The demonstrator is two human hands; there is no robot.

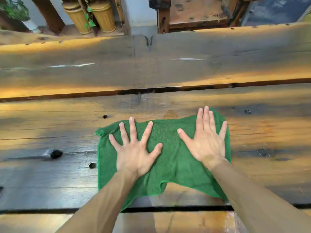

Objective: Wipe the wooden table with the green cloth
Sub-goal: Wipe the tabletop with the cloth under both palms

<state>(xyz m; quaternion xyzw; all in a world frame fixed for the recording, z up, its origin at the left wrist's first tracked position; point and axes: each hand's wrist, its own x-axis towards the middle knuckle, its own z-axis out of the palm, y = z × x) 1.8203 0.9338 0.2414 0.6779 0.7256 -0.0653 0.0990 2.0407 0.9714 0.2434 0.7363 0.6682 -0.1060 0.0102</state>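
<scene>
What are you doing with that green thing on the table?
A person is wiping a wooden table. Both hands press flat on a green cloth, fingers spread: the left hand on its left half, the right hand on its right half. The cloth lies spread on the near planks. The far plank shows pale streaks.

Plain green cloth (pixel 170 153), brown-and-grey knotted wooden table (pixel 67 132), two ribbed tan baskets (pixel 90 17)
</scene>
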